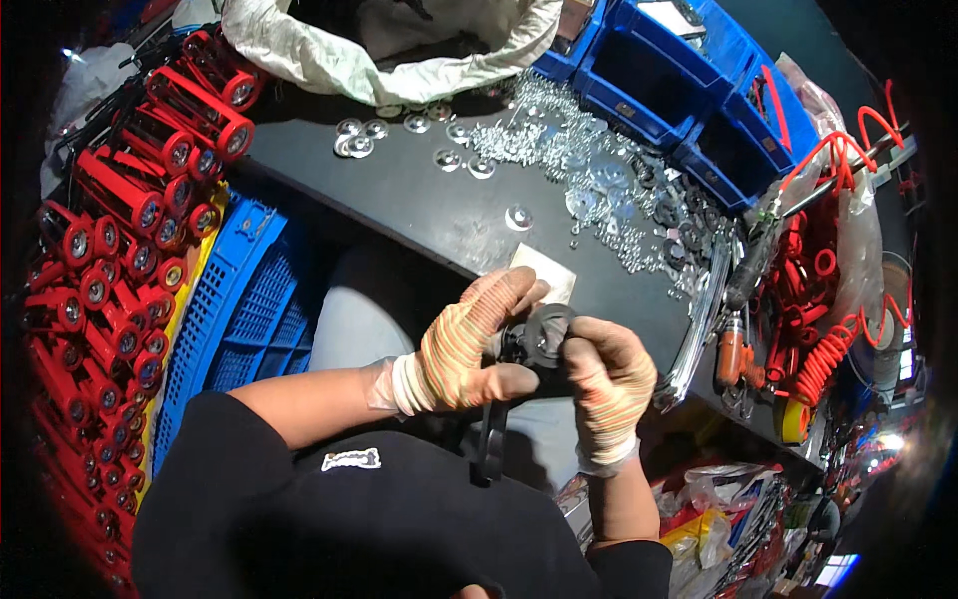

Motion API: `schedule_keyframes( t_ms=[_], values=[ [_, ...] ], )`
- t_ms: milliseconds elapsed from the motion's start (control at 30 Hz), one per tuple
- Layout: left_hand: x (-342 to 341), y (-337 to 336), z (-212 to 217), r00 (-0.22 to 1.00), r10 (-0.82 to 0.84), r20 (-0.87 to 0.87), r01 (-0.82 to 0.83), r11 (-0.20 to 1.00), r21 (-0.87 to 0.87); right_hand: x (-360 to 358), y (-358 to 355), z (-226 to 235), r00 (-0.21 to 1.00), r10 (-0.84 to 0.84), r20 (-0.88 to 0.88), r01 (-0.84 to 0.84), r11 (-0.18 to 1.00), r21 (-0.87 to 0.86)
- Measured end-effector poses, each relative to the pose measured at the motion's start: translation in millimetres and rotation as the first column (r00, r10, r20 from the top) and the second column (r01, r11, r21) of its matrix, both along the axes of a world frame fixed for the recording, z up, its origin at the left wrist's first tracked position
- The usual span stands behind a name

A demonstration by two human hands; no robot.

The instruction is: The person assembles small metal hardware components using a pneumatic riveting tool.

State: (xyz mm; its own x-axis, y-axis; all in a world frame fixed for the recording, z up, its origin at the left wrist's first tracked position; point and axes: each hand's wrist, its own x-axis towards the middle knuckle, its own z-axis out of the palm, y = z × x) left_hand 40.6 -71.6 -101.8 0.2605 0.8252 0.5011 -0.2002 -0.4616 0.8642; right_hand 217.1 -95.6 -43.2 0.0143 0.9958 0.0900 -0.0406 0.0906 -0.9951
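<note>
Surface (399, 185), dark, upper centre; metal parts (524, 130) strewn. Blue bins (631, 112), upper right. Red frames (125, 195), stacked, left. Left hand (454, 349), right hand (611, 384), centre: fingers (591, 361) grasping black part (536, 337).

- black ring (549, 336) first: kinda flat and round with a wide rim, tilted so its face can be seen, pinched at the edge by the right hand (611, 384)
- chunky dark piece (511, 345) is gripped by the left hand (464, 344), right beside the ring; finer shape is mostly covered by fingers
- long dark strip (490, 444) is seen hanging pretty much straight down below the left thumb; whether it's joined to the dark piece can't be made out
</note>
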Motion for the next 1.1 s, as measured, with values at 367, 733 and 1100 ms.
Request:
schedule_keyframes(
  t_ms=[367, 733, 1100],
  values=[
    [1.7, 15.3, 10.0, 0.862, 0.326, -0.389, -0.147, 0.894, 0.423, 122.5, 95.3, 14.4, 0.606, -0.287, 0.742, 0.051, 0.945, 0.324],
    [9.4, 27.7, 2.0, 0.982, 0.05, -0.182, -0.004, 0.97, 0.243, 439.1, 123.5, 16.5, 0.428, -0.382, 0.819, 0.564, 0.821, 0.088],
    [9.5, 25.4, -3.7, 0.988, 0.102, -0.119, -0.071, 0.967, 0.244, 374.9, 41.9, 38.6, 0.825, -0.548, -0.136, 0.476, 0.805, -0.355]
  ],
)
